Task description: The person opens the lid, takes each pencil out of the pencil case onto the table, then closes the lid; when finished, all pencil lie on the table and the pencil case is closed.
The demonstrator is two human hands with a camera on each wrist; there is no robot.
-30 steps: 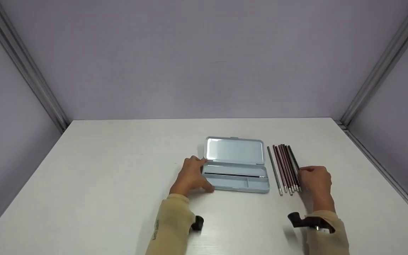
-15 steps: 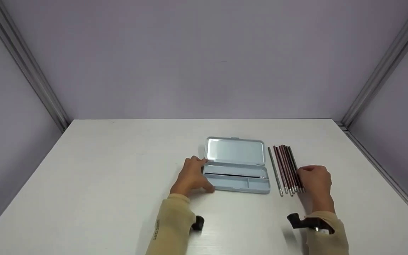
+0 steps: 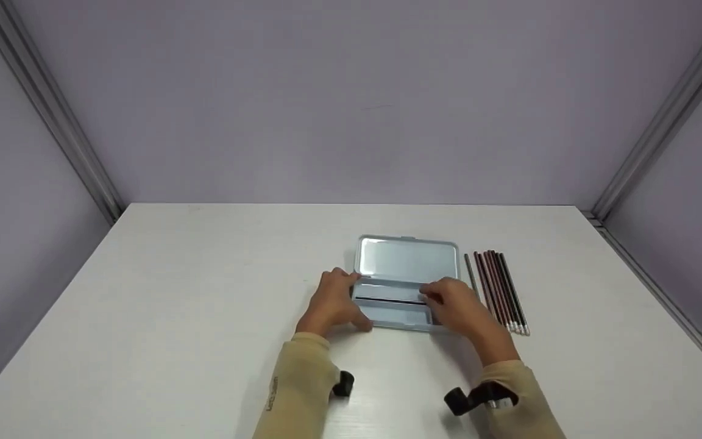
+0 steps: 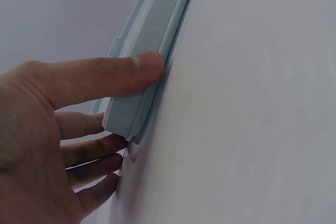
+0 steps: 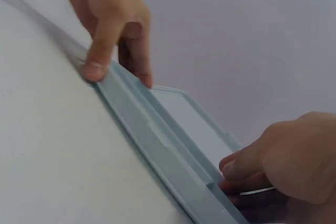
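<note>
Two hands are at the pale blue metal pencil tin (image 3: 409, 286), which lies open near the middle of the white counter (image 3: 174, 305), its lid tipped back away from you. Your left hand (image 3: 331, 305) grips the tin's left end: in the left wrist view the thumb (image 4: 105, 74) lies along the near side wall and the other fingers (image 4: 92, 148) curl around the corner beyond it. Your right hand (image 3: 457, 308) is over the right part of the tray, fingers bent down into it. One long dark pencil (image 3: 387, 300) lies lengthwise in the tray's back compartment, and its right end runs under those fingers; the right wrist view shows the fingertips (image 5: 239, 169) closed on a thin pale tip just above the tray, so they are pinching that pencil's end. The tray's front compartment in front of the pencil shows only bare metal where it is visible. Just right of the tin, apart from it, a row of dark and reddish pencils with pale ends (image 3: 500, 289) lies side by side, running front to back. Your right forearm (image 3: 497, 360) passes beside the near ends of that row and covers the tin's front right corner.
</note>
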